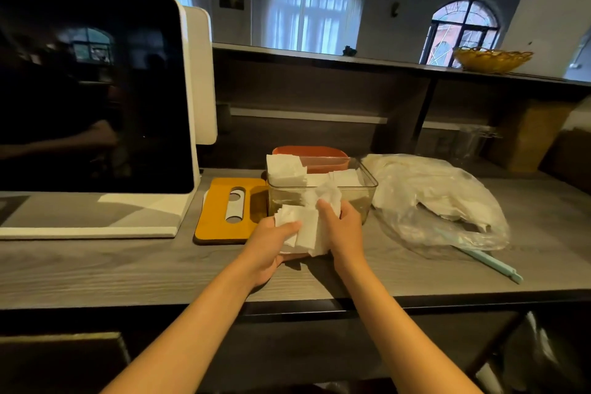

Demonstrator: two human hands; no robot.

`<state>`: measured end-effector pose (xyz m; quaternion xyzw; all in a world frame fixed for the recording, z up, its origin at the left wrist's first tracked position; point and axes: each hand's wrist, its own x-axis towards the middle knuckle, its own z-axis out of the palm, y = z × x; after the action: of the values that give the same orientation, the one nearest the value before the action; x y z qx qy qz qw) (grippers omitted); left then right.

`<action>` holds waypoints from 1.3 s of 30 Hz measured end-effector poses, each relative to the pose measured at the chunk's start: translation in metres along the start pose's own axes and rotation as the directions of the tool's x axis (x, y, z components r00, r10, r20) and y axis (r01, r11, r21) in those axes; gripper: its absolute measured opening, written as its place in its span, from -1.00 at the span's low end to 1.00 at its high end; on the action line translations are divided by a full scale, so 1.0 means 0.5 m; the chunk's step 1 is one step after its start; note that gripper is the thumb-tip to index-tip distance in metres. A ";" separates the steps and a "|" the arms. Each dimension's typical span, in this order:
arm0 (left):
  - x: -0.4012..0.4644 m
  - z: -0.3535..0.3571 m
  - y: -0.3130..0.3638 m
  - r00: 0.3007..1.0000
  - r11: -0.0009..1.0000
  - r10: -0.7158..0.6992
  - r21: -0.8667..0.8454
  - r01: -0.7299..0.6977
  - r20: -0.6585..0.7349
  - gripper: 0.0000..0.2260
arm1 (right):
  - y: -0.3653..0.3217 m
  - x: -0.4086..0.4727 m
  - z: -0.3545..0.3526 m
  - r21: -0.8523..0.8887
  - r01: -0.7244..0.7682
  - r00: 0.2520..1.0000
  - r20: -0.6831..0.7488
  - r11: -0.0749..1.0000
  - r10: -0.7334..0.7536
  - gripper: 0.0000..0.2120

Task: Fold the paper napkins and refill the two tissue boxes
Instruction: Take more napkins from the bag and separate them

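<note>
left hand [270,245]: you're gripping the napkin stack [303,227]
right hand [343,227]: you're pinching the same stack
clear box [367,193]: sitting just behind, partly filled

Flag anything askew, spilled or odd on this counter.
The wooden lid lies off the clear tissue box, flat beside it. One napkin stack in the box juts above the rim, tilted. The napkins held by both hands look crumpled and uneven. Nothing looks spilled.
</note>
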<state>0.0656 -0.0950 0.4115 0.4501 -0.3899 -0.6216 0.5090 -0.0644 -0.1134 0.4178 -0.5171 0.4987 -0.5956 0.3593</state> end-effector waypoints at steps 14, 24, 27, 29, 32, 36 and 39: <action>0.010 0.000 -0.007 1.000 0.957 -0.006 -0.291 -0.001 -0.021 -0.75 | 0.033 0.005 -0.022 -0.090 0.104 0.994 -0.024 0.991 -0.106 -0.89; 0.014 0.012 -0.008 0.999 0.953 -0.010 -0.302 0.000 -0.032 -0.66 | 0.032 0.009 -0.043 0.027 -0.021 0.999 -0.044 0.999 0.022 -0.67; 0.018 0.010 -0.008 0.999 0.956 -0.019 -0.292 0.004 -0.049 -0.66 | 0.027 0.013 -0.059 0.046 -0.009 0.979 -0.205 0.999 0.018 -0.63; 0.017 0.008 -0.005 0.998 0.958 -0.033 -0.286 0.019 -0.044 -0.66 | 0.019 0.019 -0.072 0.076 0.019 0.958 -0.288 0.997 0.004 -0.65; 0.014 0.008 0.000 0.997 0.958 -0.074 -0.277 0.072 0.002 -0.69 | -0.018 0.026 -0.088 0.121 0.122 0.950 -0.302 0.985 -0.080 -0.72; 0.020 0.003 0.005 0.984 0.937 -0.171 -0.299 0.179 0.053 -0.70 | -0.072 0.041 -0.091 0.083 0.187 0.980 0.052 0.979 -0.192 -0.77; 0.018 0.002 0.008 0.981 0.935 -0.173 -0.298 0.191 0.084 -0.69 | -0.061 0.049 -0.068 -0.182 0.172 0.932 0.348 0.968 -0.100 -0.84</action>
<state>0.0651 -0.1044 0.4138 0.3825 -0.2605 -0.7311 0.5013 -0.0999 -0.1215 0.4544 -0.6795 0.4528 -0.4664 0.3401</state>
